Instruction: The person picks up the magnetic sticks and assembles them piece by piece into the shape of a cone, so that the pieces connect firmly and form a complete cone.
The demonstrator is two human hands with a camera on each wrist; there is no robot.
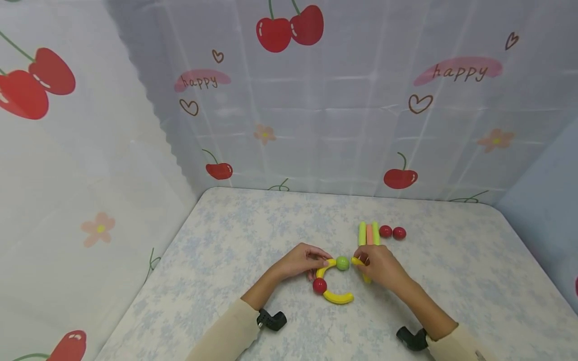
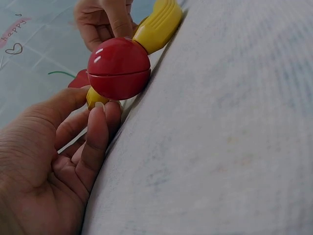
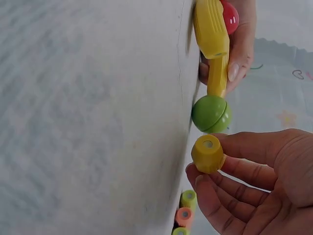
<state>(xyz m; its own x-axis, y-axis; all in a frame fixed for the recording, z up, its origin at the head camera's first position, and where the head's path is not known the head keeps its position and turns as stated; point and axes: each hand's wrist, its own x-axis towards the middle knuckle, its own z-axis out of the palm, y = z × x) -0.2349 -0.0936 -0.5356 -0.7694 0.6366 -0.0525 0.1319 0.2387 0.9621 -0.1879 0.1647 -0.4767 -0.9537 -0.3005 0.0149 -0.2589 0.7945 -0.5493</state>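
On the table, a C-shaped chain joins a yellow curved stick [image 1: 320, 272], a red ball [image 1: 319, 286], another yellow curved stick [image 1: 337, 299] and a green ball [image 1: 342, 263]. My left hand [image 1: 299, 260] pinches the upper curved stick between thumb and fingers, close to the red ball in the left wrist view. A third yellow curved stick [image 3: 208, 155] is pinched by my right hand [image 1: 383, 264], apart from the green ball. Its near end shows a small grey disc. In the head view, the fingers partly cover this stick.
Beyond my right hand, two yellow-green straight sticks [image 1: 363, 232] flank an orange straight stick [image 1: 370, 235]. Two red balls [image 1: 392, 232] lie just right of them. A cherry-patterned cloth [image 1: 316, 125] hangs behind the table's far edge.
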